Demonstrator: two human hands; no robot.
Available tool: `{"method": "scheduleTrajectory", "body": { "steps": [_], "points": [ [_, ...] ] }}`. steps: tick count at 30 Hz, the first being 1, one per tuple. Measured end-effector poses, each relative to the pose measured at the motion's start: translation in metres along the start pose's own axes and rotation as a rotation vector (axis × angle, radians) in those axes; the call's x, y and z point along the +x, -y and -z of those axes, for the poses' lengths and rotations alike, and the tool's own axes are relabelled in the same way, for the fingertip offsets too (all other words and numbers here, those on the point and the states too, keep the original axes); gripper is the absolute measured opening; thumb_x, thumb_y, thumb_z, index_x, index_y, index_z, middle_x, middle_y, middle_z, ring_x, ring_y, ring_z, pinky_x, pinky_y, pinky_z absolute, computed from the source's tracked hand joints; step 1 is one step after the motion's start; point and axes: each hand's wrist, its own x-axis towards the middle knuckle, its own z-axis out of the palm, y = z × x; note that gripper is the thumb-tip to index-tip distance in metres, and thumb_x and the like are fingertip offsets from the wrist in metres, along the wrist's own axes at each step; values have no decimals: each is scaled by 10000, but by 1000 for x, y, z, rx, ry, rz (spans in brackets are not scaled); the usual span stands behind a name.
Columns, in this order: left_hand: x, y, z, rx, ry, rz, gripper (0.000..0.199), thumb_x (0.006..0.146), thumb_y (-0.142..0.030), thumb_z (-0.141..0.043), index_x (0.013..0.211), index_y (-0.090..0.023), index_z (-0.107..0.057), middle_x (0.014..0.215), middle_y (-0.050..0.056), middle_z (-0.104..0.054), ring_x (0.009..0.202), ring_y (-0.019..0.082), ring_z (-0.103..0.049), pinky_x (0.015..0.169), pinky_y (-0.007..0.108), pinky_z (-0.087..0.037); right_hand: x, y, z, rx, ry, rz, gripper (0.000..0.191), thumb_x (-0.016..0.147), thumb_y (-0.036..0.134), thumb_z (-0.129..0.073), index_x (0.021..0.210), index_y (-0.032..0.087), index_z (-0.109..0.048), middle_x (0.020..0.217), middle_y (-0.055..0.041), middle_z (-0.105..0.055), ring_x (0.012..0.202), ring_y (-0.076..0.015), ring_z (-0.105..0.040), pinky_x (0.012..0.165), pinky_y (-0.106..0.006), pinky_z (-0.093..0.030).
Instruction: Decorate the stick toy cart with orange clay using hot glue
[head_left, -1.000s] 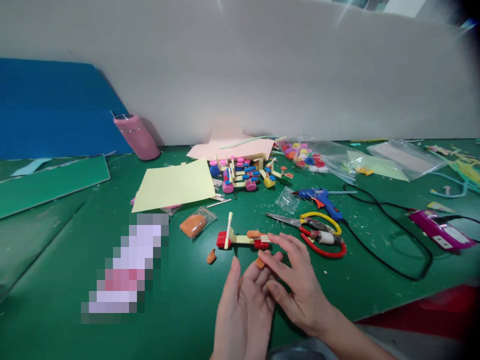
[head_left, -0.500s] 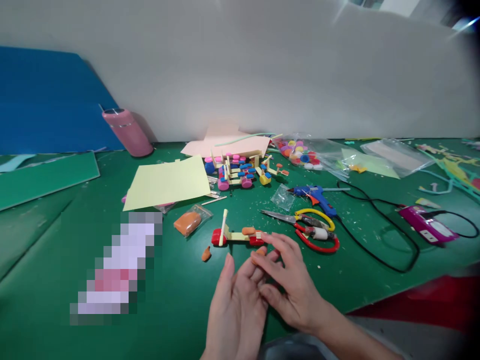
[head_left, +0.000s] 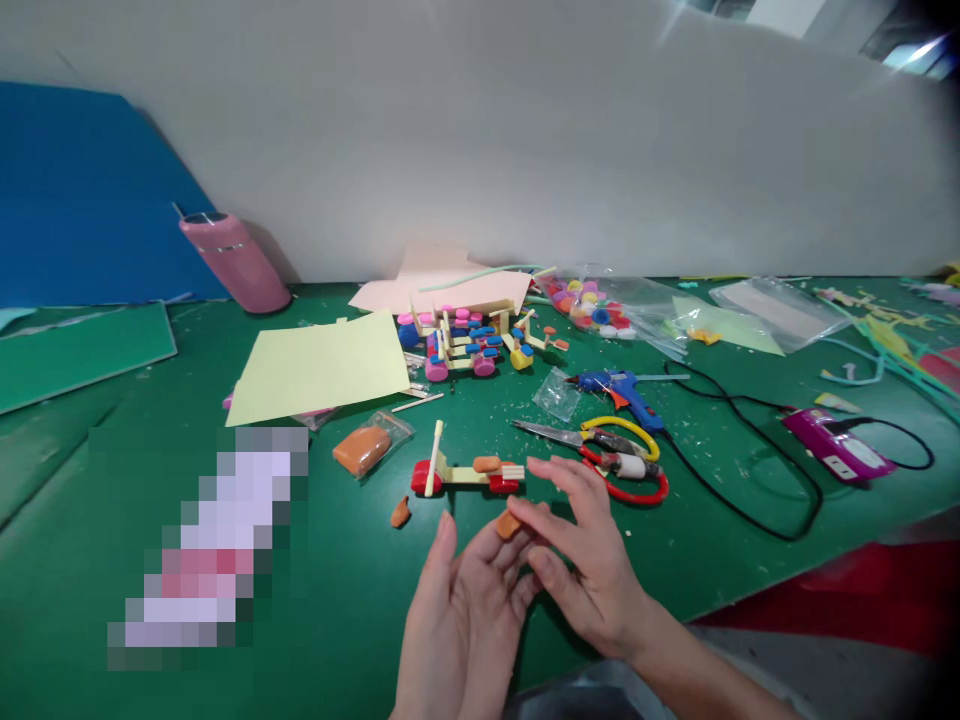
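My left hand (head_left: 476,590) is palm up with its fingers apart, and a small orange clay piece (head_left: 508,524) lies on its fingertips. My right hand (head_left: 589,560) reaches over from the right, a fingertip touching that clay, its fingers spread. Just beyond the hands stands a small wooden car (head_left: 466,476) with red wheels, an upright stick at its left end and an orange clay lump (head_left: 487,464) on it. Left of it lie a loose clay scrap (head_left: 401,512) and a clear bag of orange clay (head_left: 364,449).
Scissors (head_left: 562,434) and a blue glue gun (head_left: 626,392) lie right of the car, its black cable running to a purple power strip (head_left: 836,445). Behind are finished cars (head_left: 465,350), a bag of colourful pieces (head_left: 596,305), yellow paper (head_left: 322,368) and a pink bottle (head_left: 240,262).
The view has shifted, so everything sits slightly further left. More of the clay on my left fingertips now shows, and my right fingers have lifted a little from it.
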Motion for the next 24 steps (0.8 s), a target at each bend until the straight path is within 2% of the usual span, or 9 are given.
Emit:
{"method": "scheduleTrajectory", "body": {
  "steps": [3, 11, 16, 24],
  "points": [
    [2, 0, 1, -8, 0, 20, 540, 852, -479, -308, 1017, -85, -638, 1013, 141, -654, 1020, 238, -546, 926, 349, -364, 1, 0, 2, -15, 2, 0, 361, 848, 298, -426, 1183, 212, -529, 1322, -89, -360, 1197, -303, -320, 947, -533, -305],
    [2, -3, -3, -79, 48, 61, 543, 866, -460, -290, 976, -70, -652, 930, 138, -682, 1043, 246, -547, 956, 350, -342, -2, 0, 1, -111, 59, 122, 353, 836, 351, -454, 1160, 249, -549, 1359, -74, -300, 1185, -321, -307, 921, -534, -323],
    [5, -4, -4, -88, 54, 84, 554, 862, -472, -288, 978, -73, -654, 941, 137, -682, 1044, 248, -550, 971, 358, -328, -5, -2, 0, -109, 12, 107, 358, 836, 319, -451, 1178, 251, -530, 1363, -69, -280, 1180, -309, -314, 928, -527, -327],
    [4, -3, -4, -46, 42, 75, 578, 863, -478, -269, 988, -67, -656, 958, 133, -681, 1048, 245, -545, 967, 341, -330, -3, 1, 3, -46, 25, 104, 341, 820, 250, -471, 1157, 217, -518, 1320, -81, -314, 1172, -298, -320, 950, -511, -299]
  ]
}}
